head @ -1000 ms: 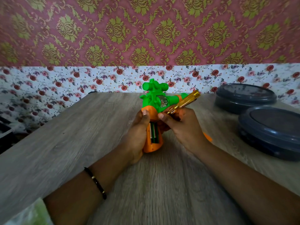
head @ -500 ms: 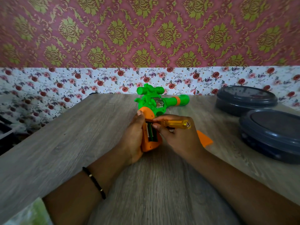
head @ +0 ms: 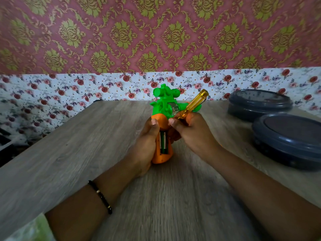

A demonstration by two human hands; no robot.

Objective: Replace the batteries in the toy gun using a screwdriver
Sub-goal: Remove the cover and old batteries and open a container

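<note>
Nearest the viewer, a black beaded bracelet (head: 99,196) circles the left wrist. Beyond it the left hand (head: 145,145) is curled around the orange grip of the toy gun (head: 162,134), thumb pressed along its left edge near the top. The right hand (head: 192,136) is closed just beside it, fingers wrapped on the lower part of the screwdriver (head: 194,106), whose yellow see-through handle slants up and away to the right; its tip is hidden behind the fingers. The gun stands between the two hands with its grip pointing toward the viewer and its butt against the wooden table (head: 78,153). The battery bay in the grip is uncovered, showing one green battery (head: 163,142); whether a second lies beside it cannot be told. The green body and scope rise just past the fingertips. Farther off, to the right of the right hand, sit two dark lidded containers (head: 288,141), one behind the other.
</note>
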